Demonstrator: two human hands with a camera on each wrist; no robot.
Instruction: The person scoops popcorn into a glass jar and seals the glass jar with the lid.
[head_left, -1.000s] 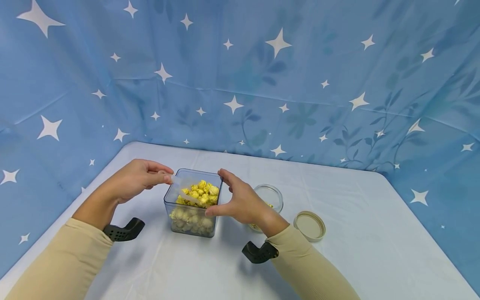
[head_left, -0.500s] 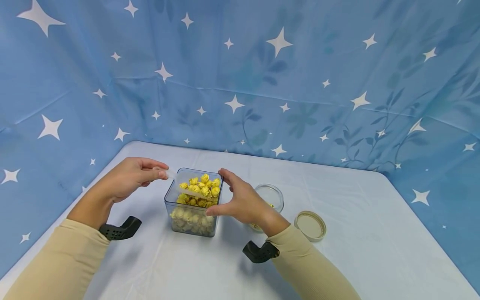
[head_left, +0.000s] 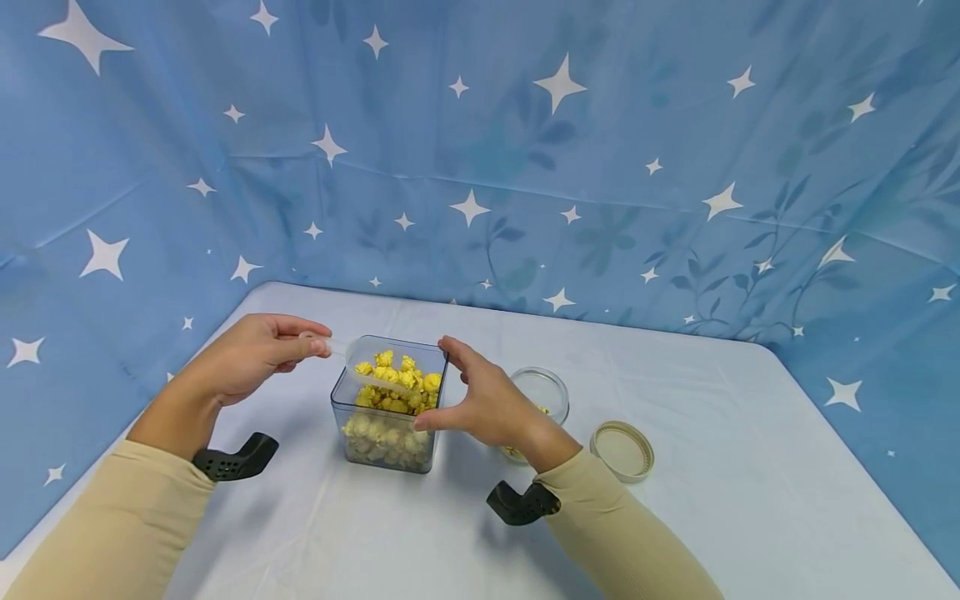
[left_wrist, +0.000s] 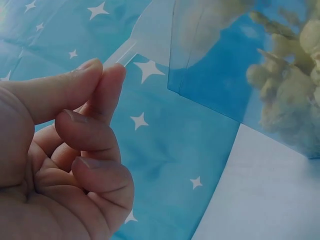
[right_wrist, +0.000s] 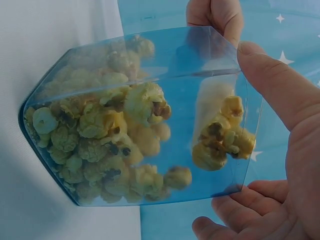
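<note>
A clear, blue-tinted square container (head_left: 390, 450) with yellow popcorn (head_left: 392, 405) inside stands on the table. My left hand (head_left: 258, 354) pinches the handle of a translucent scoop (left_wrist: 152, 37) between thumb and forefinger, its other fingers curled in toward the palm. The scoop's bowl (right_wrist: 206, 95) is inside the container near the rim, bearing several popcorn pieces (right_wrist: 220, 137) above the pile. My right hand (head_left: 487, 400) grips the container's right side, thumb at the front corner and fingers at the back corner.
Behind my right forearm stands a round clear jar (head_left: 542, 382) with some popcorn in it, partly hidden. Right of it lies a beige round lid (head_left: 621, 451). A blue star-patterned curtain (head_left: 480, 150) hangs behind the white-covered table (head_left: 750, 467).
My left hand has drawn back a little to the left with the scoop, and popcorn on the scoop has come up higher in the container. The right hand and container hold still.
</note>
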